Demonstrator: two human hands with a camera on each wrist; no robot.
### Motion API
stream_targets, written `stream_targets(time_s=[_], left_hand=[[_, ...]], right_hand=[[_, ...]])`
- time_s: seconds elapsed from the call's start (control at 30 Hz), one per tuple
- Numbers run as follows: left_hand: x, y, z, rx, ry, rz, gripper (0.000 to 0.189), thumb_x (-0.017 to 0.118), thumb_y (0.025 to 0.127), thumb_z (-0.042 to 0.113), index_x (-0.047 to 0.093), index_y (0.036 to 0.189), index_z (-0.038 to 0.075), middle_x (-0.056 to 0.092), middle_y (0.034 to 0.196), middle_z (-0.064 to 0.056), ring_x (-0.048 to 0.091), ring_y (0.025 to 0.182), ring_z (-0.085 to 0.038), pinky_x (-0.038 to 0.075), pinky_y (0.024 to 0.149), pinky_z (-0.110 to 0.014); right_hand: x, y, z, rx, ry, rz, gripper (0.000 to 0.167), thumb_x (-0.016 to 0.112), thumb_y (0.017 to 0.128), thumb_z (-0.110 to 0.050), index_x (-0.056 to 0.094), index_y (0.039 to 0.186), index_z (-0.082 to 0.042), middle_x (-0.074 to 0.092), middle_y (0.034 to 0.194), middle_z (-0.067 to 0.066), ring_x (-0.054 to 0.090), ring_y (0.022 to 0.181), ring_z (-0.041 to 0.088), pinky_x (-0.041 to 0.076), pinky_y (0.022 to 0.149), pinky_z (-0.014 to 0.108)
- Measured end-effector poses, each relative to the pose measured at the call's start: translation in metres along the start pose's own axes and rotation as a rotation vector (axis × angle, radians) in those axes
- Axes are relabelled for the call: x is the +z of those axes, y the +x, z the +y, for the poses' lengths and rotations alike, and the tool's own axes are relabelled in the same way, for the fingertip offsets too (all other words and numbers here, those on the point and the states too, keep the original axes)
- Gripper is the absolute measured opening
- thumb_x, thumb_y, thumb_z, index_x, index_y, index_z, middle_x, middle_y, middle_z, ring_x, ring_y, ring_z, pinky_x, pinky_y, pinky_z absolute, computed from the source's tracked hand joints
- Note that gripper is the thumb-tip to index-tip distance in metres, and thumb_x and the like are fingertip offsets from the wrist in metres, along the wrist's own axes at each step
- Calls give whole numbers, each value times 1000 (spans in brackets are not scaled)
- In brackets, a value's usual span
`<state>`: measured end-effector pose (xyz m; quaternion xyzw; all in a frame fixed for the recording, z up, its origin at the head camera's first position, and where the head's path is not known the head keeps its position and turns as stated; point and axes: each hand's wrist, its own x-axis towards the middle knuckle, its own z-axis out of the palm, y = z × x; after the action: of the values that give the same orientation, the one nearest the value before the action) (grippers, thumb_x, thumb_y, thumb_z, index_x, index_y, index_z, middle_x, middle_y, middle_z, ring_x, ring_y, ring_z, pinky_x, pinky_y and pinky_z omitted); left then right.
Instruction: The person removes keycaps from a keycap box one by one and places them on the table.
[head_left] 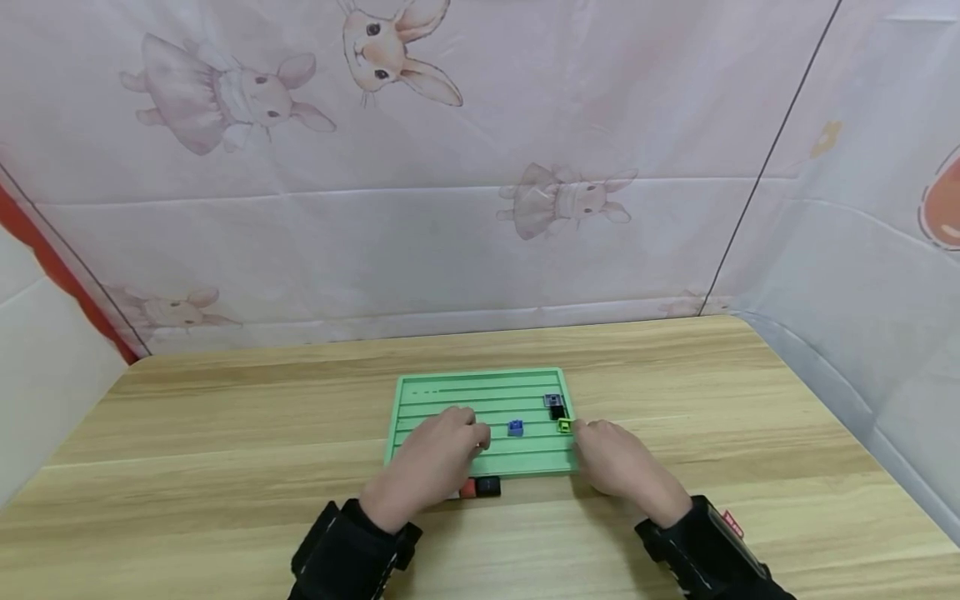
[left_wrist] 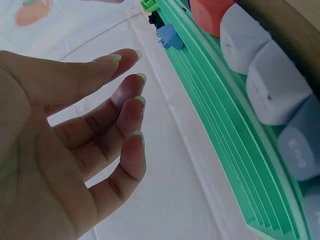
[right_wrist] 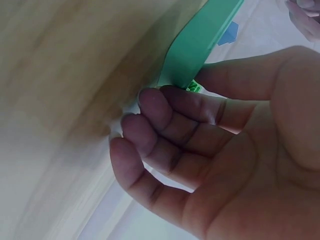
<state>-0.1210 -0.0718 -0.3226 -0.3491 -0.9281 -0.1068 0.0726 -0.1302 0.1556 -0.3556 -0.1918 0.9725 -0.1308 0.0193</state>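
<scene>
A ridged green tray (head_left: 525, 463) lies on the table. My right hand (head_left: 611, 454) pinches its right edge between thumb and forefinger, the other fingers curled below in the right wrist view. My left hand (head_left: 442, 450) hovers over the tray's left part, fingers loosely bent around nothing (left_wrist: 95, 120). On the tray sit a small blue plastic piece (head_left: 515, 427), a dark grey-blue piece (head_left: 552, 400), a black piece (head_left: 557, 412) and a yellow-green piece (head_left: 565, 425) beside my right fingertips. Along the near side, partly hidden by my left hand, are a red keycap (head_left: 468, 488) and a black keycap (head_left: 488, 487).
In the left wrist view, several grey keycaps (left_wrist: 277, 82) line the tray's near rim, one marked "End". The wood-grain table (head_left: 247, 425) extends around the tray. Behind it hangs a pale curtain (head_left: 420, 250) with rabbit prints.
</scene>
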Motion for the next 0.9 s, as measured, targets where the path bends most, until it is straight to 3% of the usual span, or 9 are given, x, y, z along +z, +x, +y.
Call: stream_targets(time_s=[0.67,0.8,0.9], left_hand=[[-1,-4,-3,-34,-1,-34,8,66,79,-1,68,85,4,56,74,-3,55,72,-18,44,59,-22],[-2,-3,-4,-90,-19,-67,7,66,81,1,67,86,4,57,76,-4,56,73,-19,44,57,-23],[-4,-3,-6,-182,-38,-83,4,65,81,2,66,85,4,57,76,-4,55,73,-18,45,57,-25]], right_hand=[[3,0,-1,19,7,-13,12,54,83,3,57,93,10,54,68,11,44,56,16,40,49,30],[3,1,-1,20,12,-10,12,54,84,3,57,93,10,54,69,11,45,56,16,40,49,29],[2,1,-2,21,16,-10,13,54,84,2,57,94,10,55,69,12,45,57,16,41,49,29]])
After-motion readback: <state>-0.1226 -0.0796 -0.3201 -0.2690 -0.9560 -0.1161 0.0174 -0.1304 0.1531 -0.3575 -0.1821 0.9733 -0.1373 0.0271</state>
